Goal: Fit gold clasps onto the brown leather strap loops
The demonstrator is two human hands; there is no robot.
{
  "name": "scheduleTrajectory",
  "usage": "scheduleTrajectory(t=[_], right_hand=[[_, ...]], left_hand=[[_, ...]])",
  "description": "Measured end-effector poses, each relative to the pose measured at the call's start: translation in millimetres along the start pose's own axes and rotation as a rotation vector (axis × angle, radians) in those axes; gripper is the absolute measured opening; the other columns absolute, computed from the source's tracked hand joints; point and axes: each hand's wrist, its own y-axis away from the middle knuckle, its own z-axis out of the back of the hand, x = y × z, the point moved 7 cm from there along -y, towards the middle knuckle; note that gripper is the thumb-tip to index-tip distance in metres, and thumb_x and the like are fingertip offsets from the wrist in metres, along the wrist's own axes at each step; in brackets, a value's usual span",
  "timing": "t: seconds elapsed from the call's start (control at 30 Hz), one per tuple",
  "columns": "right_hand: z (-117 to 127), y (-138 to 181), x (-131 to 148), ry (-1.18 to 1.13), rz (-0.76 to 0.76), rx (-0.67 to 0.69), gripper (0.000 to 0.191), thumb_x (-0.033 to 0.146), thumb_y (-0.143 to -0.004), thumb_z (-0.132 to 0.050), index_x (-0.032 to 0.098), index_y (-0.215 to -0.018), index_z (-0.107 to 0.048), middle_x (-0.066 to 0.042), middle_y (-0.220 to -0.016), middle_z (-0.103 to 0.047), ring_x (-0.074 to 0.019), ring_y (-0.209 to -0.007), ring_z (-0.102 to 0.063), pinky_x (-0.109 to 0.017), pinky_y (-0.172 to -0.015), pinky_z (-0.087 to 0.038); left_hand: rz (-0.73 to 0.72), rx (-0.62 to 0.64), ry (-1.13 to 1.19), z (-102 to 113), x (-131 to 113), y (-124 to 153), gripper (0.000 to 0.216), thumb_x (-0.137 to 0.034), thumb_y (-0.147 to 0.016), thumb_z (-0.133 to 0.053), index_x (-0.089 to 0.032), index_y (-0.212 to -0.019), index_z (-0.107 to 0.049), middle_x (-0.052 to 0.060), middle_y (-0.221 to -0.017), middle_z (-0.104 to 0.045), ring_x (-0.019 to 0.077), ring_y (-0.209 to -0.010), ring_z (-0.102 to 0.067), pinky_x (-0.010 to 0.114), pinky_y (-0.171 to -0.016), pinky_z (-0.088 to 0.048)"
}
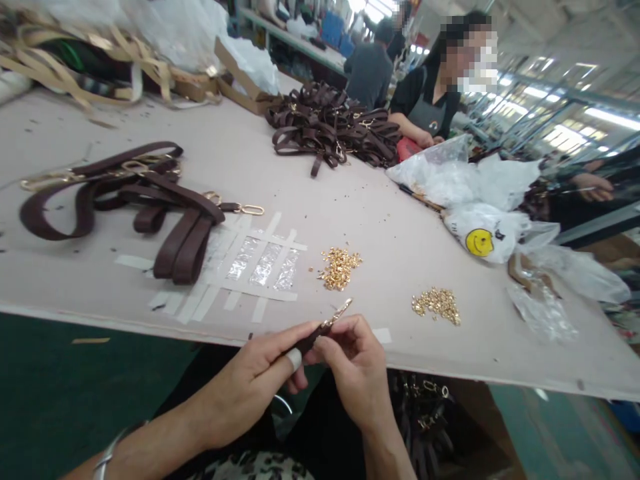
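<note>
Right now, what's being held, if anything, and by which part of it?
A dark brown strap, held by the left hand and right hand near its end, beside the gold metal fitting.

I held a smooth, leathery strap (306, 343) with a shiny gold-toned metal clasp (341, 310) | just beyond my grip, small bits (340, 268) shone like polished metal | ahead-left of it, clear plastic film (244, 257) gleamed under matt, papery tape (261, 310) | ahead-right, plastic bags (485, 217) looked crinkled, shiny | the tabletop (365, 207) ahead looked matt
</note>
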Motion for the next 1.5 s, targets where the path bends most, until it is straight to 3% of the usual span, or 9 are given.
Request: scheduleTrajectory(t=[0.13, 0.2, 0.3, 0.47, 0.73, 0.87, 1.03, 1.17, 1.5], right_hand=[[86, -18, 16, 0.601, 0.204, -0.312, 0.025, 0.044, -0.090, -0.060, 0.021, -0.099, -0.062, -0.005, -0.094, -0.072, -0.0174, -0.083, -0.067, -0.031, -0.079, -0.053], [136, -30, 20, 0.884, 0.226, -0.492, 0.030, 0.046, -0.089, -0.054, 0.020, -0.102, -0.064, -0.008, -0.099, -0.073, -0.0202, -0.084, -0.066, -0.038, -0.084, -0.052], [186, -53, 14, 1.048, 0.184, -0.525, 0.032, 0.042, -0.086, -0.053, 0.018, -0.102, -0.067, -0.013, -0.101, -0.073, -0.0263, -0.088, -0.065, -0.045, -0.086, -0.048], [201, -77, 3, 1.220, 0.127, -0.408, 0.030, 0.039, -0.084, -0.050, 0.022, -0.098, -0.072, -0.010, -0.094, -0.074, -0.0272, -0.089, -0.065, -0.043, -0.084, -0.047], [212, -94, 5, 1.208, 0.041, -0.286, 0.029, 0.041, -0.072, -0.058, 0.024, -0.090, -0.073, -0.006, -0.076, -0.073, -0.0255, -0.070, -0.065, -0.040, -0.069, -0.047], [184, -78, 13, 0.990, 0.114, -0.343, 0.030, 0.046, -0.071, -0.067, 0.023, -0.089, -0.071, -0.006, -0.080, -0.073, -0.0243, -0.071, -0.066, -0.041, -0.072, -0.051], [73, -22, 23, 0.346, 0.412, -0.212, 0.019, 0.028, -0.079, -0.077, 0.022, -0.094, -0.065, -0.004, -0.091, -0.072, -0.0180, -0.085, -0.068, -0.033, -0.080, -0.056], [10, -4, 22, 0.265, 0.528, -0.064, 0.016, 0.014, -0.085, -0.070, 0.024, -0.098, -0.064, -0.002, -0.096, -0.070, -0.0159, -0.094, -0.067, -0.030, -0.085, -0.055], [9, -14, 16, 0.384, 0.476, -0.019, 0.013, 0.018, -0.085, -0.072, 0.024, -0.094, -0.064, -0.001, -0.092, -0.072, -0.0158, -0.091, -0.069, -0.028, -0.081, -0.055]], left_hand=[[0.089, -0.043, 0.083, 3, 5, -1, 0.047, -0.036, -0.097, -0.049, -0.030, -0.143, -0.054, 0.003, -0.104, -0.064, 0.0130, -0.072, -0.057, 0.024, -0.062, -0.049], [0.115, -0.060, 0.071, 8, 2, 0, 0.045, -0.046, -0.097, -0.049, -0.025, -0.134, -0.063, 0.002, -0.091, -0.063, 0.0131, -0.070, -0.052, 0.023, -0.060, -0.043], [0.125, -0.071, 0.064, 14, -7, 1, 0.047, -0.053, -0.097, -0.046, -0.018, -0.114, -0.074, 0.000, -0.071, -0.057, 0.0136, -0.066, -0.047, 0.024, -0.060, -0.039], [0.112, -0.125, 0.082, 17, -15, 1, 0.038, -0.040, -0.094, -0.054, -0.025, -0.125, -0.071, -0.002, -0.073, -0.058, 0.0131, -0.069, -0.051, 0.024, -0.067, -0.040], [0.171, -0.098, 0.435, 0, -6, -12, 0.032, -0.024, -0.076, -0.073, -0.016, -0.107, -0.072, 0.004, -0.100, -0.072, 0.0107, -0.073, -0.058, 0.022, -0.066, -0.047], [0.158, -0.159, 0.451, 1, -4, -18, 0.027, -0.022, -0.074, -0.072, -0.013, -0.100, -0.070, 0.003, -0.089, -0.069, 0.0090, -0.068, -0.057, 0.023, -0.064, -0.048], [0.079, -0.220, 0.360, 5, -8, -22, 0.019, -0.018, -0.077, -0.067, -0.013, -0.095, -0.069, -0.001, -0.077, -0.065, 0.0078, -0.062, -0.054, 0.022, -0.061, -0.045], [0.006, -0.238, 0.297, 8, -10, -22, 0.016, -0.020, -0.081, -0.065, -0.014, -0.095, -0.071, 0.001, -0.081, -0.067, 0.0110, -0.069, -0.057, 0.024, -0.063, -0.047], [-0.107, -0.282, 0.144, 12, -9, -16, 0.016, -0.016, -0.085, -0.060, -0.016, -0.095, -0.073, 0.003, -0.087, -0.070, 0.0142, -0.078, -0.062, 0.026, -0.071, -0.052]])
